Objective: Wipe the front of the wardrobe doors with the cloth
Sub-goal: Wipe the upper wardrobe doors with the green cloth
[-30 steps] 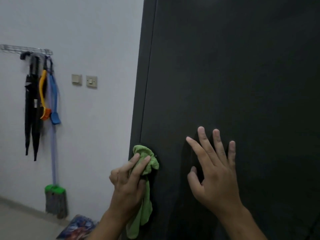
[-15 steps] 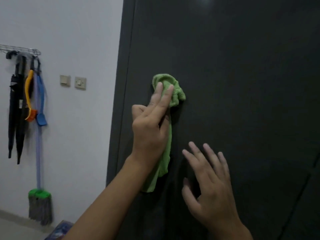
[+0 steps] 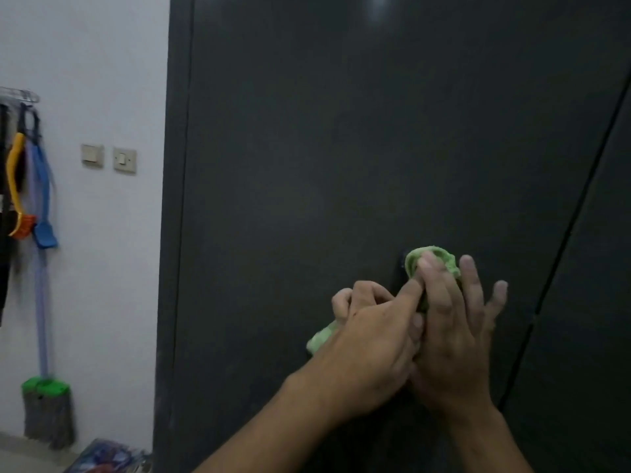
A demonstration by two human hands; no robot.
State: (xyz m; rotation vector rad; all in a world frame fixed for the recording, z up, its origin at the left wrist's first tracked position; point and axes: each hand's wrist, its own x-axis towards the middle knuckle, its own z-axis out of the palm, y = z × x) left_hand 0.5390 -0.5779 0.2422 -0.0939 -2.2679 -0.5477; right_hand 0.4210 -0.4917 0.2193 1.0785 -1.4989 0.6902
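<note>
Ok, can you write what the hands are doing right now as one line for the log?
left hand: grips green cloth | right hand: fingers flat over cloth | surface: dark wardrobe door

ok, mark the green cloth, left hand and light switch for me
green cloth (image 3: 414, 262): head view, bunched top end beside the fingertips.
left hand (image 3: 372, 339): head view, back of the hand.
light switch (image 3: 125, 160): head view, centre of its plate.

White wall (image 3: 102, 63) with two switch plates (image 3: 125, 160), a rack of brushes (image 3: 42, 230) and a green-headed broom (image 3: 47, 414).
</note>
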